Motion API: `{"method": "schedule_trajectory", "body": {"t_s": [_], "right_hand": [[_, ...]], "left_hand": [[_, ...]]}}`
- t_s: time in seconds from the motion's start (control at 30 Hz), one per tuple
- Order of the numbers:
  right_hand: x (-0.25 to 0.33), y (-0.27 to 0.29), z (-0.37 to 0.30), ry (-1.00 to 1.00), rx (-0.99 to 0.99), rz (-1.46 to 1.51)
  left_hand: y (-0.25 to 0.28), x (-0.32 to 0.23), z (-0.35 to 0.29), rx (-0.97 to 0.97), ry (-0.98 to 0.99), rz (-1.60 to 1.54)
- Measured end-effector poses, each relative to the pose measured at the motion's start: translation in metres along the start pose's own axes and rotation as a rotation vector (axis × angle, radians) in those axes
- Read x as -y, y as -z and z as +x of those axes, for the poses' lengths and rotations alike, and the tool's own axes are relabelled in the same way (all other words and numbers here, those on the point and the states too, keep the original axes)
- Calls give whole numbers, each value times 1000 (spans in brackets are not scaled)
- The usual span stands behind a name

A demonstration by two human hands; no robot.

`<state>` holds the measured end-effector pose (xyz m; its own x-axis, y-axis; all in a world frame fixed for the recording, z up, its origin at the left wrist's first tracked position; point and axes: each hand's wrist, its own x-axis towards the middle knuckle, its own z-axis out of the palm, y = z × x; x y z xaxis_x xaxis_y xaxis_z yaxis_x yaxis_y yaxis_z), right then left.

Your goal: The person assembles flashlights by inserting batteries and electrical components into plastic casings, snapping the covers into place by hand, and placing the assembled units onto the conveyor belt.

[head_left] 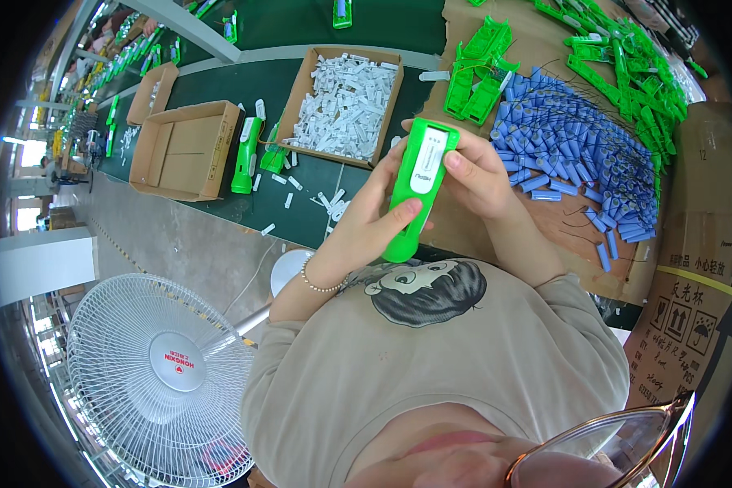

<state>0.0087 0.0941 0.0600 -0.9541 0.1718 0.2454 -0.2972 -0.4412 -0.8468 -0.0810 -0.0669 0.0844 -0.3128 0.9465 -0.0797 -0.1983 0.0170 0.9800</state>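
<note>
Both of my hands hold a green flashlight (416, 195) with a white panel on its face, tilted in front of my chest. My left hand (374, 221) is wrapped round its lower body, thumb lying across the front. At the upper end my right hand (481, 175) grips the side, its thumb pressed beside the white panel (431, 161). The fingers behind the casing are partly hidden. Left of my hands, a similar green flashlight (246, 159) rests on the table by a carton (388, 110) full of small white plastic parts.
Another open carton (167, 163) stands farther left, with loose white parts (294, 183) scattered on the green table. To the right lie a heap of blue battery cells (561, 138) with wires and piled green casings (626, 73). A white fan (167, 366) stands at lower left, a large carton (691, 268) at right.
</note>
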Motion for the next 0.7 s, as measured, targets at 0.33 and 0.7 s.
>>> {"method": "schedule_trajectory", "body": {"t_s": [0.33, 0.7], "right_hand": [[9, -10, 4, 244, -237, -920], [-3, -4, 7, 460, -289, -1289]], "left_hand": [[-1, 9, -4, -121, -34, 281], [-2, 13, 0, -152, -82, 328]]}}
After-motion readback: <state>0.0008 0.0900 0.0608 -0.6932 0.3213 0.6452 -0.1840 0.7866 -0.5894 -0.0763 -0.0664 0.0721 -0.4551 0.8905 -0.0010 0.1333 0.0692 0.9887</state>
